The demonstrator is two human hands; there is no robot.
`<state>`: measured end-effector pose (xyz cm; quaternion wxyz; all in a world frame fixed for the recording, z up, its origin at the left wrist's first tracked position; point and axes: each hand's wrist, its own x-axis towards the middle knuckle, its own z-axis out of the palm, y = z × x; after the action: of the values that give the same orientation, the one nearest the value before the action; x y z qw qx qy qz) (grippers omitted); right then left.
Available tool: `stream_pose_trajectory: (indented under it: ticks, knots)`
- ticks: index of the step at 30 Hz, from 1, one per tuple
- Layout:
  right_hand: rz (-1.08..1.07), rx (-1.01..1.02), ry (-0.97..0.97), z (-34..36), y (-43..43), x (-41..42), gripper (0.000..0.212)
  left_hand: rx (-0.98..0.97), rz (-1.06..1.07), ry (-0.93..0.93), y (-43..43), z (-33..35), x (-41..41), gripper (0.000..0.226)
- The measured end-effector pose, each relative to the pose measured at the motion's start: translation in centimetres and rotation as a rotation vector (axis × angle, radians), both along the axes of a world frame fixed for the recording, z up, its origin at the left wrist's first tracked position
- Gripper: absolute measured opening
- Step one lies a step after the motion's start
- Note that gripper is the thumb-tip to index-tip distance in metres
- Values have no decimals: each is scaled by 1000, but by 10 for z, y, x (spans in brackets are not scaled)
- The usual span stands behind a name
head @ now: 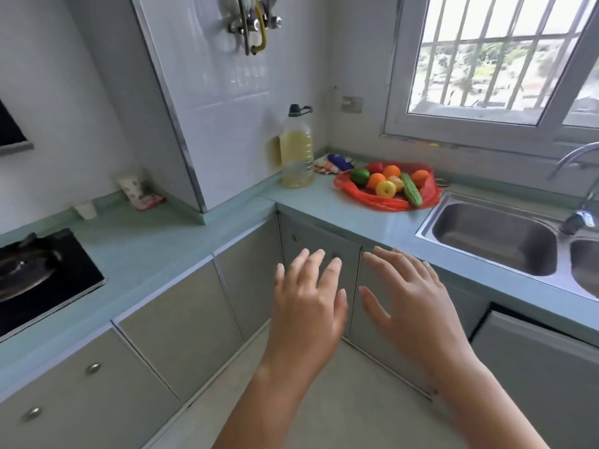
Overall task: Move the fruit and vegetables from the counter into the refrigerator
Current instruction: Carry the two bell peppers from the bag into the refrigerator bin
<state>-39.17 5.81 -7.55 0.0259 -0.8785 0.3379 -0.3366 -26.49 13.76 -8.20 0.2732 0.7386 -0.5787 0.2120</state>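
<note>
pale green l-shaped counter [324,202] bears the fruit and vegetables on a red plastic bag [389,202] beside the steel sink [492,234]; left hand [308,306] and right hand [411,303] hover well short with fingers spread, holding nothing, so collection appears not yet begun and the next move calls for reaching forward to the bag.

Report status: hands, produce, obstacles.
Left hand, right hand open, empty. Produce on red bag, counter, beside sink. Oil bottle left of it, not blocking.

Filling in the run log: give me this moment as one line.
phase: start | left hand: open, empty | right hand: open, empty | produce: on red bag, counter | refrigerator: not in view
</note>
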Motion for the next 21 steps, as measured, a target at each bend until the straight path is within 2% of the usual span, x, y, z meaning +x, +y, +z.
stream_pose_trajectory:
  ticks: [13,21]
  knots:
    - [-133,11,46,-8,-151,169,48,-33,-107,78,-167,-17,184,41]
    - [-269,46,48,-23,-235,206,46,0,-264,97,-268,-34,225,41]
